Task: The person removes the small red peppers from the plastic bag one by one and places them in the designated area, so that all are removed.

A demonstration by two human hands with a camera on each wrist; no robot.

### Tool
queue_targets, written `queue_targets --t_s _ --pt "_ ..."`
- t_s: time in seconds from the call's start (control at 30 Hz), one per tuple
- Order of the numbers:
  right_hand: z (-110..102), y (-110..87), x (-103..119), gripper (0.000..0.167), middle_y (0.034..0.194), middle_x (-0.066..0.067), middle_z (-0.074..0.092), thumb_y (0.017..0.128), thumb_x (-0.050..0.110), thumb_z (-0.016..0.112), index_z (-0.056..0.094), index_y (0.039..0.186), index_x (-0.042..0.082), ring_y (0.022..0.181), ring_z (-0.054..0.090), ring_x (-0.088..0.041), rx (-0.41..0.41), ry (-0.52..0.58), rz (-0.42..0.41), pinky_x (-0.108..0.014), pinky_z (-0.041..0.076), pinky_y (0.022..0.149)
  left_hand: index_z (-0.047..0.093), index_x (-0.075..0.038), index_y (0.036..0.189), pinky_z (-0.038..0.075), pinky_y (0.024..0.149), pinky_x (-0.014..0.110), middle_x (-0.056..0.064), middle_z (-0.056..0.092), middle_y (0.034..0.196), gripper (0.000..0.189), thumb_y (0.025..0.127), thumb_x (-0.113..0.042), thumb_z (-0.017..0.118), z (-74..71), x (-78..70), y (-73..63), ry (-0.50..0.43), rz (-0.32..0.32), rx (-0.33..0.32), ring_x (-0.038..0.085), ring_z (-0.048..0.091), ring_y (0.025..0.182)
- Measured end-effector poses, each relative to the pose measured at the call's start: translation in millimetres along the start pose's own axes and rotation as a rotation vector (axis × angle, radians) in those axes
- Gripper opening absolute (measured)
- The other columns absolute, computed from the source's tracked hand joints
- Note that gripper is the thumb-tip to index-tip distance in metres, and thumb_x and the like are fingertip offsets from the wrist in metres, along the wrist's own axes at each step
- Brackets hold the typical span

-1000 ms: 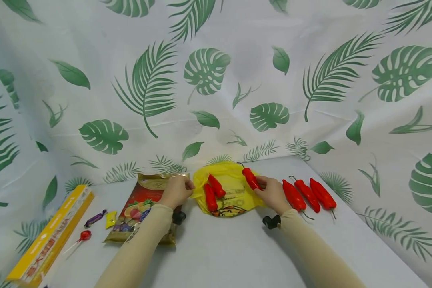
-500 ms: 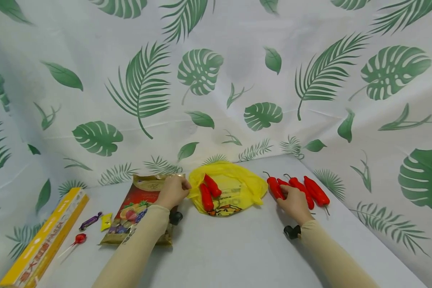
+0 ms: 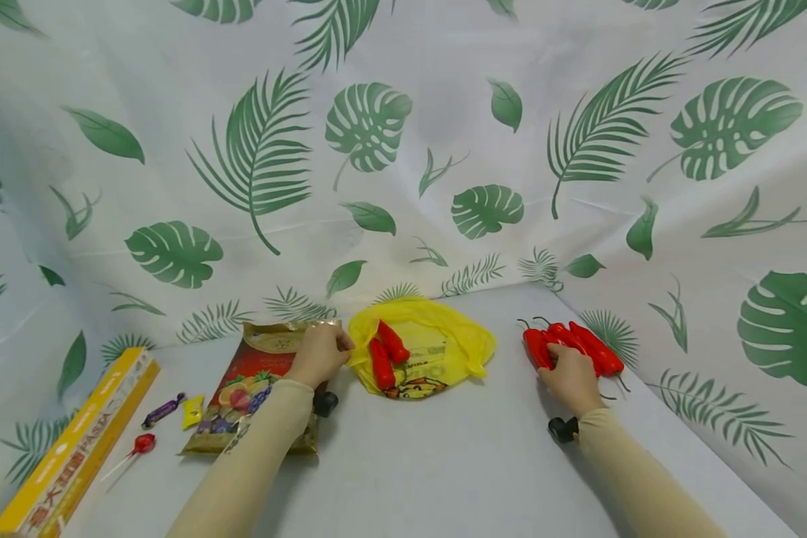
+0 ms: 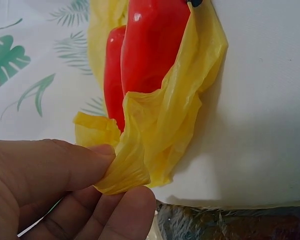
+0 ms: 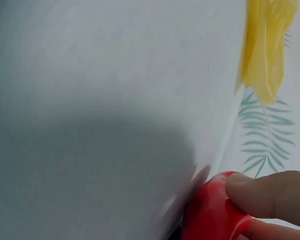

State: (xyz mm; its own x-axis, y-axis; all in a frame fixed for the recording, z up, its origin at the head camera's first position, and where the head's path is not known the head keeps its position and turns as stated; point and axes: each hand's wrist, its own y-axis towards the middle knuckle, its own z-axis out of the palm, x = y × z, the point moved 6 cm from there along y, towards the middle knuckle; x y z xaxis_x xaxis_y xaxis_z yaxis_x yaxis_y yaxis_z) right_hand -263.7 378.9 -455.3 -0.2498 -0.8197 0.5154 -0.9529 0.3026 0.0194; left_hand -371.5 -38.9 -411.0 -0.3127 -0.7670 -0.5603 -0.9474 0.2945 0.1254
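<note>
A yellow plastic bag (image 3: pixel 437 347) lies spread on the table, with two red peppers (image 3: pixel 383 366) on it near its left side. My left hand (image 3: pixel 319 355) pinches the left edge of the bag; in the left wrist view the thumb (image 4: pixel 95 162) presses gathered yellow film against the fingers. On the right, my right hand (image 3: pixel 570 375) holds a red pepper (image 3: pixel 536 347) with a dark curved stem, right against several other red peppers (image 3: pixel 597 350). Thumb and fingers lie on opposite sides of that pepper's red body in the right wrist view.
A gold and red fruit-candy packet (image 3: pixel 262 373) lies under the left forearm. Left of it are a yellow-wrapped candy (image 3: pixel 193 412), a purple-wrapped candy (image 3: pixel 164 410), a red lollipop (image 3: pixel 144 443) and a long yellow pasta box (image 3: pixel 74 448). A leaf-print cloth (image 3: pixel 403 164) hangs behind.
My right hand has carried its red pepper from over the yellow bag rightward, down beside the other peppers. The left hand keeps its pinch on the bag's edge.
</note>
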Motion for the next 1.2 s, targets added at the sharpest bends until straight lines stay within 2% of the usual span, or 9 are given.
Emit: queue_targets --t_s 0.17,0.27,0.37,0.5,0.63,0.83,1.03,1.2 --pt "-1 2.0 -1 0.074 0.141 -0.037 0.055 0.092 0.015 0.075 0.04 0.152 -0.011 0.126 0.051 -0.053 0.003 0.0 0.02 -0.063 0.055 0.099 0.08 -0.006 0.09 0.057 0.072 0.032 0.007 0.074 0.088 0.005 0.088 -0.005 0.076 -0.2 1.6 -0.5 0.009 -0.012 0.005 0.019 0.062 0.077" --pt "0 5.6 5 0.075 0.141 -0.035 0.057 0.092 0.018 0.076 0.04 0.153 -0.008 0.125 0.052 -0.051 0.0 0.015 0.021 -0.061 0.056 0.097 0.08 -0.006 0.09 0.057 0.072 0.033 0.008 0.074 0.088 0.005 0.088 -0.004 0.075 -1.2 2.6 -0.9 0.004 -0.023 0.005 0.02 0.061 0.077" --pt "3 10.4 19 0.074 0.142 -0.032 0.058 0.093 0.021 0.075 0.042 0.155 -0.004 0.125 0.053 -0.048 -0.01 0.041 -0.003 -0.058 0.058 0.096 0.08 -0.007 0.09 0.058 0.073 0.033 0.008 0.074 0.088 0.005 0.088 -0.004 0.076 -2.1 3.5 -0.7 0.006 -0.024 -0.003 0.02 0.061 0.077" --pt "13 18.5 47 0.07 0.146 -0.029 0.058 0.096 0.023 0.074 0.044 0.154 -0.002 0.13 0.059 -0.047 -0.019 0.091 -0.083 -0.054 0.056 0.101 0.079 -0.007 0.09 0.058 0.076 0.033 0.007 0.073 0.089 0.005 0.088 -0.005 0.076 -2.1 5.5 0.0 0.009 -0.034 -0.004 0.02 0.061 0.078" --pt "36 25.4 83 0.069 0.149 -0.025 0.057 0.096 0.026 0.074 0.046 0.153 0.0 0.132 0.061 -0.043 0.048 0.18 -0.159 -0.051 0.054 0.105 0.08 -0.008 0.091 0.058 0.077 0.033 0.007 0.072 0.09 0.005 0.089 -0.005 0.076 -2.2 7.4 -0.3 0.009 -0.045 -0.003 0.019 0.06 0.079" --pt "84 32.3 136 0.073 0.15 -0.022 0.058 0.093 0.031 0.079 0.05 0.151 0.0 0.134 0.061 -0.04 0.187 0.293 -0.266 -0.05 0.054 0.106 0.08 -0.008 0.09 0.058 0.075 0.033 0.007 0.073 0.088 0.005 0.088 -0.004 0.076 -2.8 11.7 -2.5 0.001 -0.044 -0.009 0.019 0.061 0.077" --pt "126 43.1 173 0.076 0.146 -0.019 0.062 0.087 0.035 0.084 0.054 0.148 0.0 0.131 0.063 -0.036 0.274 0.338 -0.271 -0.047 0.055 0.106 0.08 -0.009 0.089 0.058 0.075 0.033 0.005 0.073 0.085 0.005 0.087 -0.005 0.077 -3.6 15.9 -2.8 0.017 -0.035 -0.018 0.018 0.061 0.076" --pt "142 50.0 194 0.071 0.136 -0.014 0.07 0.087 0.03 0.085 0.057 0.147 0.002 0.121 0.068 -0.03 0.285 0.354 -0.24 -0.041 0.06 0.099 0.08 -0.009 0.089 0.06 0.076 0.033 0.004 0.075 0.086 0.005 0.087 -0.005 0.077 -8.3 18.6 -2.2 0.021 -0.025 -0.028 0.017 0.062 0.076"
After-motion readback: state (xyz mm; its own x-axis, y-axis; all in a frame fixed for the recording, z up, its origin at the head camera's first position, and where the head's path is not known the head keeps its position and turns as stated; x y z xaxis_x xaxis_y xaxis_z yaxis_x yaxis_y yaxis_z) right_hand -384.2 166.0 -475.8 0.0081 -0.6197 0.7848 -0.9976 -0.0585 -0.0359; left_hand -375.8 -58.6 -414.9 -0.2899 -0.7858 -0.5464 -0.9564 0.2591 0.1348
